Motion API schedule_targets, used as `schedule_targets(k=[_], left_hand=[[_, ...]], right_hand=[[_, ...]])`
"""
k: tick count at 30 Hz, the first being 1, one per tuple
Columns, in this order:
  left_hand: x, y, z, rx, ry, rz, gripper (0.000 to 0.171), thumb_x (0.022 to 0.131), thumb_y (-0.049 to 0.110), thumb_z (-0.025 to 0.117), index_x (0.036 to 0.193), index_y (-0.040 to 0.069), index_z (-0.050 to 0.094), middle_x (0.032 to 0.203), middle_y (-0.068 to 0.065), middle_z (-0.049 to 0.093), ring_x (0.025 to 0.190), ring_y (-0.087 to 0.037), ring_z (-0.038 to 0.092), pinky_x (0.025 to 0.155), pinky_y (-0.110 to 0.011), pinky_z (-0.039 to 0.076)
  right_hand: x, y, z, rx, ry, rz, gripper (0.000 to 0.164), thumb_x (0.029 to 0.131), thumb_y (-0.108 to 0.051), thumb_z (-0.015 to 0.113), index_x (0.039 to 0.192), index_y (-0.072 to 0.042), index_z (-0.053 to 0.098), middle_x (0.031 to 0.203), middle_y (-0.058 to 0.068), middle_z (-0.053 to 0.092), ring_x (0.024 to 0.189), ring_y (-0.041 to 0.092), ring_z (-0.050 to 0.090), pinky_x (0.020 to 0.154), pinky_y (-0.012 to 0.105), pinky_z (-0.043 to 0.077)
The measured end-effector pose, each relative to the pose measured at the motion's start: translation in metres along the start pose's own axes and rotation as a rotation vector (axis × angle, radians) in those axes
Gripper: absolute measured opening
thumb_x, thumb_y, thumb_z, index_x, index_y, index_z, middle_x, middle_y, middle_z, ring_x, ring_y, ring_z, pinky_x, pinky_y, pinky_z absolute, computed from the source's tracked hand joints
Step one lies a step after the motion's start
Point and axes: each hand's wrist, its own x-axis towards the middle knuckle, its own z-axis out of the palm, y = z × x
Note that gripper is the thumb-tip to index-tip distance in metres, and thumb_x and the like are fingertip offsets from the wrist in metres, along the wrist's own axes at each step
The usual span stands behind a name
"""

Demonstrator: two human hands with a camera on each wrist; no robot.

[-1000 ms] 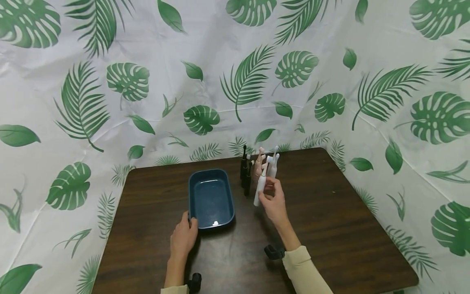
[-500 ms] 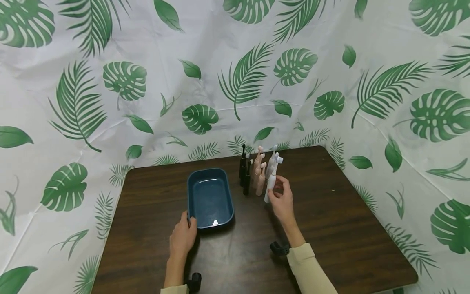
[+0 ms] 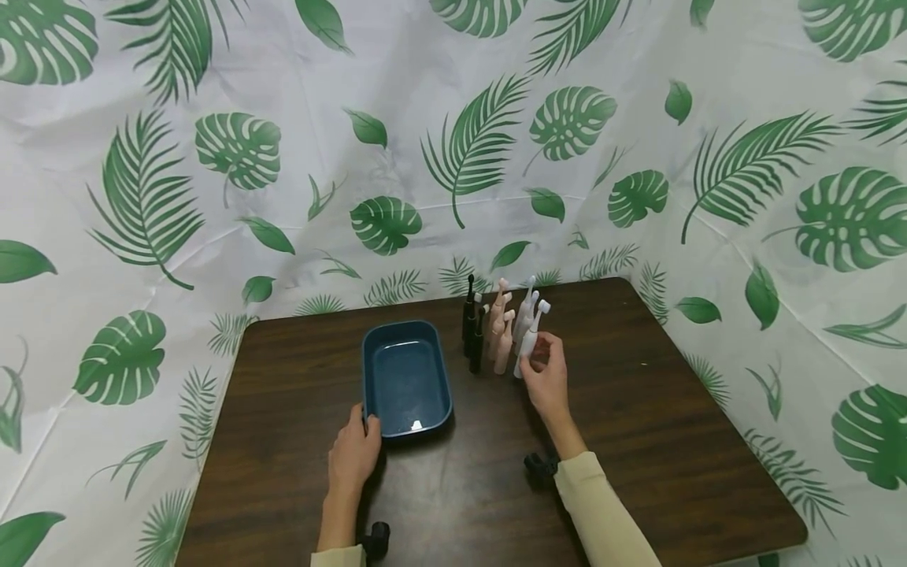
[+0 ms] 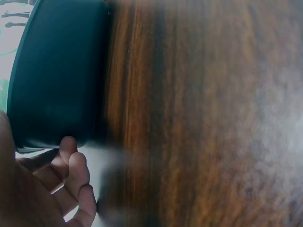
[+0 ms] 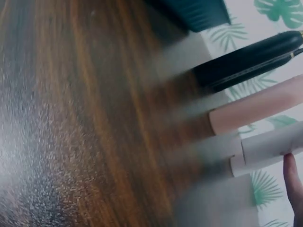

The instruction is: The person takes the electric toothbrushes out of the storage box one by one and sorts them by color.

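Observation:
My right hand (image 3: pixel 549 382) pinches a white electric toothbrush (image 3: pixel 527 344) by its handle, brush head up. It stands right in front of another white toothbrush (image 3: pixel 523 316). To their left are pink electric toothbrushes (image 3: pixel 504 353) and black ones (image 3: pixel 476 353), all upright in rows. In the right wrist view, one fingertip (image 5: pixel 289 165) meets the white handle, whose base is low beside the pink one (image 5: pixel 255 106). My left hand (image 3: pixel 353 455) grips the near left corner of a dark blue rectangular tray (image 3: pixel 407 382), thumb at the rim and fingers against the outside.
The brown wood-grain table (image 3: pixel 638 441) bears everything. A white sheet printed with green leaves (image 3: pixel 305 260) hangs behind and to the right. Each wrist wears a black camera mount, such as the right one (image 3: pixel 540 466). Nothing shows inside the tray.
My right hand has carried the white toothbrush rightward from before the pink ones, then slightly away from me, close to the other white one. The left hand stays on the tray.

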Motion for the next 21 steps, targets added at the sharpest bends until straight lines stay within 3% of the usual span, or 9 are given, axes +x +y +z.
schedule_targets(k=[3, 7, 16, 21], left_hand=[[-0.001, 0.0, 0.0, -0.002, -0.004, -0.002, 0.053, 0.109, 0.037, 0.039, 0.152, 0.01, 0.053, 0.133, -0.023, 0.073, 0.114, -0.046, 0.072, 0.09, -0.069, 0.052], [0.0, -0.001, 0.0, -0.002, -0.009, 0.001, 0.052, 0.109, 0.036, 0.04, 0.152, 0.01, 0.053, 0.132, -0.023, 0.073, 0.112, -0.045, 0.072, 0.089, -0.069, 0.052], [0.0, -0.001, 0.001, 0.0, -0.021, -0.004, 0.053, 0.11, 0.036, 0.042, 0.155, 0.011, 0.051, 0.133, -0.02, 0.073, 0.112, -0.042, 0.072, 0.09, -0.068, 0.051], [-0.001, 0.001, 0.001, -0.007, -0.018, -0.02, 0.054, 0.11, 0.039, 0.04, 0.155, 0.011, 0.051, 0.137, -0.02, 0.072, 0.115, -0.042, 0.071, 0.094, -0.069, 0.051]], right_hand=[[0.0, 0.005, 0.002, -0.031, 0.0, -0.022, 0.05, 0.093, 0.006, 0.073, 0.138, -0.003, 0.053, 0.123, 0.016, 0.059, 0.109, 0.032, 0.06, 0.087, 0.054, 0.058], [0.0, 0.012, 0.004, -0.054, 0.0, -0.034, 0.049, 0.094, 0.005, 0.072, 0.138, -0.002, 0.051, 0.124, 0.018, 0.058, 0.111, 0.034, 0.061, 0.092, 0.061, 0.057], [-0.002, 0.023, 0.005, -0.061, 0.003, -0.038, 0.047, 0.095, 0.004, 0.072, 0.138, 0.0, 0.052, 0.125, 0.018, 0.058, 0.111, 0.024, 0.06, 0.09, 0.057, 0.059], [-0.001, 0.024, 0.009, -0.04, 0.004, -0.034, 0.048, 0.095, 0.005, 0.071, 0.138, -0.001, 0.051, 0.125, 0.02, 0.058, 0.113, 0.031, 0.06, 0.092, 0.06, 0.057]])
